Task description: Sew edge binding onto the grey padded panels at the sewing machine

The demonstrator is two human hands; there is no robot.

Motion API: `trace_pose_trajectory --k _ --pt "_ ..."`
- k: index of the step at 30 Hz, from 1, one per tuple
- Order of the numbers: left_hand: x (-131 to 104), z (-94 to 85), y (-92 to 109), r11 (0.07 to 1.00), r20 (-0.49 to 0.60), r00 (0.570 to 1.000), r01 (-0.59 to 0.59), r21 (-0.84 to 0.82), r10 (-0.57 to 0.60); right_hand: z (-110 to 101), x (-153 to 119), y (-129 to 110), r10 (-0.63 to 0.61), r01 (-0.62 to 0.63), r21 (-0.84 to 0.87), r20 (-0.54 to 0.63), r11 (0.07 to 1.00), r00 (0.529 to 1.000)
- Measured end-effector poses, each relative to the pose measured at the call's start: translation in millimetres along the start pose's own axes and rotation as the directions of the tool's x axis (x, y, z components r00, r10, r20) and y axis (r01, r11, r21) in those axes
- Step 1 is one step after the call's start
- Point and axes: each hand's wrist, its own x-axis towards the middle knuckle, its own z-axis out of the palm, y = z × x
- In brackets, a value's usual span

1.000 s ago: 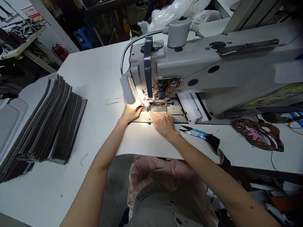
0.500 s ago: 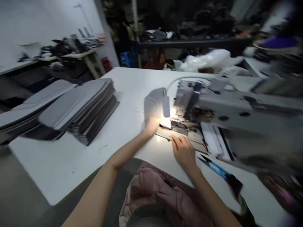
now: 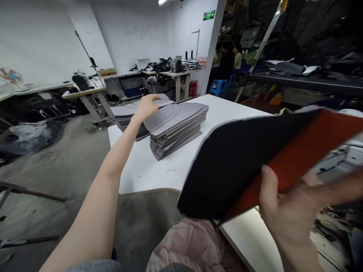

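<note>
1. Along a white worktable in a crowded workshop, two stacks and one raised panel are framing your hands.
2. Nearest the camera, your right hand is grasping a black-and-red panel, its thumb lying across the red band; the panel is slanting above the table's edge, its long axis running from lower left to upper right.
3. Beyond it, a grey stack is sitting to the left, well apart from your right hand, its long axis pointing away and rightward.
4. Your left hand, fingers loosely extended and gripping nothing visible, is hanging at that stack's left end, clearly the nearer hand; the pile is lying just to its right. Whether fingertips are touching, you cannot tell here.
5. A second stack is resting on the left hand's other side.
6. Farther back, a blue stool and red fire extinguishers are standing.
</note>
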Motion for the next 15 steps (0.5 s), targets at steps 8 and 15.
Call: trace_pose_trajectory --k 8,15 --pt "0 -32.2 -97 0.913 -0.209 0.963 0.234 0.334 -0.17 55 -90 63 0.133 -0.13 -0.028 0.304 0.991 0.944" --pt "1 -49.5 69 0.703 0.069 0.975 -0.199 0.683 0.209 54 -92 65 0.463 -0.52 0.122 0.318 0.845 0.827"
